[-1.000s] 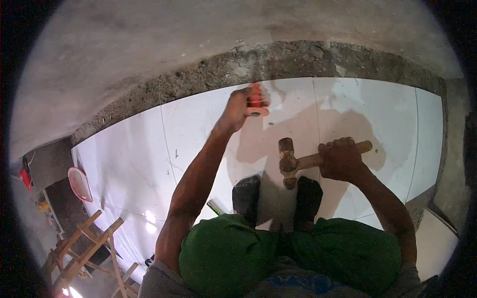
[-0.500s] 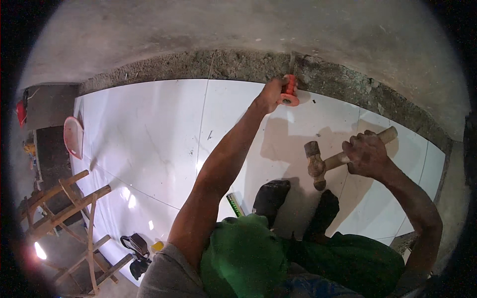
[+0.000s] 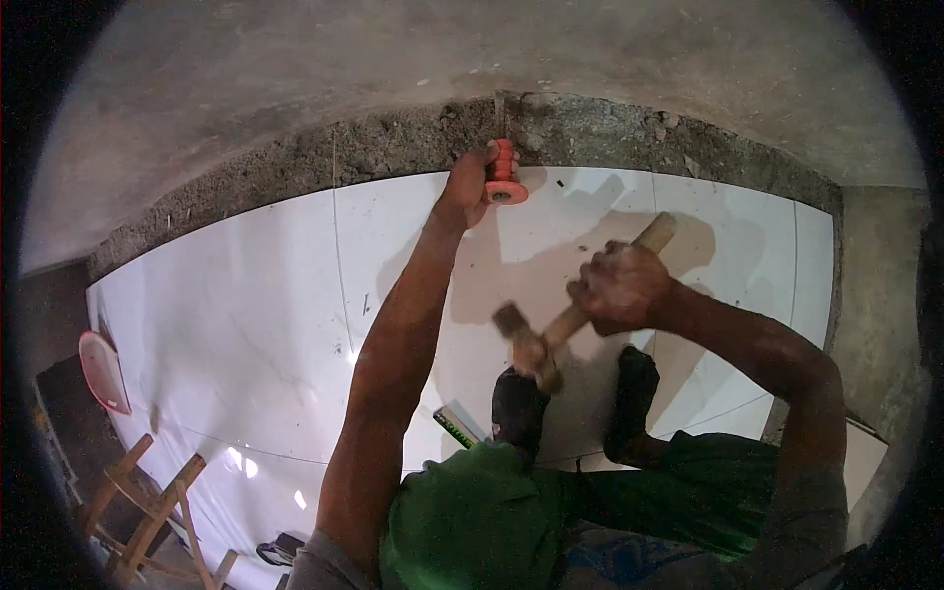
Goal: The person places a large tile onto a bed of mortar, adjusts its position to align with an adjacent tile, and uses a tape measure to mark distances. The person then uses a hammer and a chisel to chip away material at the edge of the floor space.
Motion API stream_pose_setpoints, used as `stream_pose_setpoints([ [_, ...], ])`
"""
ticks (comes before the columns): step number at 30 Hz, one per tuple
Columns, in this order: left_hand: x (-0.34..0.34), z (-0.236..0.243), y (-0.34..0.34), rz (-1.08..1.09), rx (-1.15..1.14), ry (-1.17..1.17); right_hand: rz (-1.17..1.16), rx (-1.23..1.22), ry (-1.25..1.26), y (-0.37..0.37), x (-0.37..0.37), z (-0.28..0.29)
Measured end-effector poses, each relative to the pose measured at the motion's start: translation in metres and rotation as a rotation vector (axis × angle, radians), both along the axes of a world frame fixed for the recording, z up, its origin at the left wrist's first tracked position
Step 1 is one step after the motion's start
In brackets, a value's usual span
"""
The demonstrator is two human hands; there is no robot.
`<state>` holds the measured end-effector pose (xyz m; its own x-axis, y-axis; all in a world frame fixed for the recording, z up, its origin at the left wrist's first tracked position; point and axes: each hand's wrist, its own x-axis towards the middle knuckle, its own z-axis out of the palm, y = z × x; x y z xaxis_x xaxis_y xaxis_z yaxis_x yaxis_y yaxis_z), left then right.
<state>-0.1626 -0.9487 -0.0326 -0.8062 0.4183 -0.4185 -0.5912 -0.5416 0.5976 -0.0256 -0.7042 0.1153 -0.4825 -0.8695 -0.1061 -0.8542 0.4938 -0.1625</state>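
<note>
My left hand (image 3: 468, 189) grips the ribbed red guard of a cold chisel (image 3: 504, 169) at the edge of the white tiles. The chisel's shank points away from me, over the rough strip of broken mortar (image 3: 403, 143) at the wall's foot; exactly where its tip touches is hard to see. My right hand (image 3: 621, 287) is closed round the wooden handle of a hammer (image 3: 536, 359). The hammer head, slightly blurred, hangs above my left foot, nearer to me than the chisel and apart from it.
Large white tiles (image 3: 246, 295) cover the floor up to the mortar strip. My dark-shod feet (image 3: 629, 398) stand on them, with a green-and-black strip-like item (image 3: 455, 426) beside the left one. A reddish basin (image 3: 103, 372) and a wooden frame (image 3: 147, 506) are at left.
The view has shifted, so the chisel, tiles and basin appear farther left. The hammer has come down toward my body and left foot. My left hand keeps its hold on the chisel.
</note>
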Motion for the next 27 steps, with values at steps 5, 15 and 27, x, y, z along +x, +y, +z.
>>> stream_pose_setpoints([
  [5, -0.003, 0.000, 0.002, -0.046, 0.015, -0.030, 0.149, 0.170, -0.182, -0.023, -0.026, 0.019],
  [15, -0.005, 0.005, 0.004, -0.038, -0.016, -0.012, -0.154, 0.220, -0.172, 0.038, 0.022, -0.054],
  [27, -0.003, 0.017, 0.016, -0.030, -0.158, 0.037, -0.380, 0.248, -0.105, -0.007, -0.043, -0.003],
])
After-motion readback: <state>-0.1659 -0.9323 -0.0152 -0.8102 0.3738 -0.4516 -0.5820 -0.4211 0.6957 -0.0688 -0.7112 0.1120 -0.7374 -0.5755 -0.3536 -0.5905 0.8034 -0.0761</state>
